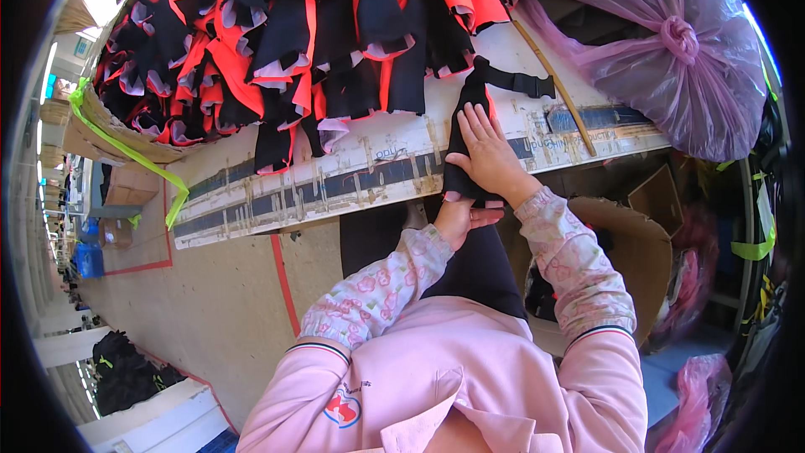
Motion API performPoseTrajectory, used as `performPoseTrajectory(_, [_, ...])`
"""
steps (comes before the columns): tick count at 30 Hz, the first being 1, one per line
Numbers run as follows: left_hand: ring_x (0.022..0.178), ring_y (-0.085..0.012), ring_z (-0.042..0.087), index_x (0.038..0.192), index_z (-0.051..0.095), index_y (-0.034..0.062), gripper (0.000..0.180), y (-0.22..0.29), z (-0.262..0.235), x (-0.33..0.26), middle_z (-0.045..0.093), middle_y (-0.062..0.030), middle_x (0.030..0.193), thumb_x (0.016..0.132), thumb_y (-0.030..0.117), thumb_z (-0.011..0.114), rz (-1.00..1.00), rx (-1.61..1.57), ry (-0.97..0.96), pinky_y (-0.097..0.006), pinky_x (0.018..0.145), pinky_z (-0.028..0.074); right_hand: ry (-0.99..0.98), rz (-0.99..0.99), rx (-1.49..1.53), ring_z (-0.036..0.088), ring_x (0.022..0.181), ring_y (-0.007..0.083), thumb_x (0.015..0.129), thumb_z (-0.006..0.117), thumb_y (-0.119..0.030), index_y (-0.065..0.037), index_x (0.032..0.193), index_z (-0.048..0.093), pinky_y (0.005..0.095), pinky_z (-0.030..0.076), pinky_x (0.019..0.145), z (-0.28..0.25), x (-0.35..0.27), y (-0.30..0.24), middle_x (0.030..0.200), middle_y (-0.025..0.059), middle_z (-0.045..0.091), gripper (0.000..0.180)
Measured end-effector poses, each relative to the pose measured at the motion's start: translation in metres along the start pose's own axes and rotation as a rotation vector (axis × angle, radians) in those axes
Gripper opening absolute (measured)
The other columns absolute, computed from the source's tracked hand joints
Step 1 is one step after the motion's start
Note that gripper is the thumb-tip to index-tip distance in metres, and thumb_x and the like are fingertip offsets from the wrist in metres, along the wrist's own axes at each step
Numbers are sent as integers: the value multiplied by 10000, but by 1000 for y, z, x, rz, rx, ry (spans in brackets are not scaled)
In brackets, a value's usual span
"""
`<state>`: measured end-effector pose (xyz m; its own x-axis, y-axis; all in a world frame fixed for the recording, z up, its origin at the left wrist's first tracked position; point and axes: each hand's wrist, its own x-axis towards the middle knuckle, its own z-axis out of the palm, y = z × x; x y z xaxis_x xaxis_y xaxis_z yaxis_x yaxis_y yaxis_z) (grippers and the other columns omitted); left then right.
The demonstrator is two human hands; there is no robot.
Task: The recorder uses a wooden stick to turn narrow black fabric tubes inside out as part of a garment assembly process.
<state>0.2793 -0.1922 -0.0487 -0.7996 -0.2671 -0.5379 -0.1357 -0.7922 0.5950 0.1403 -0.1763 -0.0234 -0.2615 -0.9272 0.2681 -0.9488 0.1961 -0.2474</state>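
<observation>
A long black padded fabric piece (466, 122) with orange along its edge lies on the near edge of the table. From its far end, a black webbing strap with a plastic buckle (534, 85) runs to the right. My right hand (495, 153) rests flat on the piece, fingers stretched toward its far end. At its near end, just off the table edge, is my left hand (463, 220), its fingers stretched to the right below the piece's pinkish end. The left thumb is hidden.
Many black and orange fabric pieces (335, 42) are heaped across the far and left parts of the table (369, 184). A bamboo stick (558, 84) lies right of the buckle. A knotted purple plastic bag (671, 50) fills the right end. An open cardboard box (629, 256) stands below.
</observation>
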Motion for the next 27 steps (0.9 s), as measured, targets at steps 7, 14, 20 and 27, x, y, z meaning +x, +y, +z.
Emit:
performPoseTrajectory(7, [937, -308, 634, 1227, 441, 44, 343, 5, -4, 7, 607, -183, 1083, 976, 234, 306, -56, -114, -81, -419, 821, 521, -35, -13, 38, 190, 1364, 324, 864, 464, -505, 37, 1358, 310, 433, 160, 1102, -2, 1, 6, 1443, 199, 263, 749])
performPoseTrajectory(14, [974, -360, 607, 1195, 467, 20, 311, -2, 0, 3, 585, -185, 1089, 970, 192, 338, 21, -47, -10, -489, 847, 506, 180, -34, 293, 434, 1198, 343, 828, 599, -302, -54, 1293, 429, 425, 350, 995, -34, -5, 39, 1294, 160, 465, 554])
performPoseTrajectory(20, [910, -330, 628, 1141, 491, 18, 245, -10, 4, 3, 597, -162, 1040, 959, 127, 369, 80, -49, -73, -445, 842, 523, 179, 694, -503, 575, 896, 301, 752, 601, -106, -73, 931, 580, 439, 456, 770, -62, -44, 126, 984, 111, 572, 183])
performPoseTrajectory(27, [900, -304, 631, 1096, 535, 21, 224, -6, 8, 3, 611, -138, 1003, 956, 122, 392, 119, -67, -85, -422, 849, 522, 18, 721, -183, 575, 913, 384, 760, 604, -91, -24, 976, 528, 464, 490, 742, -63, -49, 148, 971, 162, 550, 239])
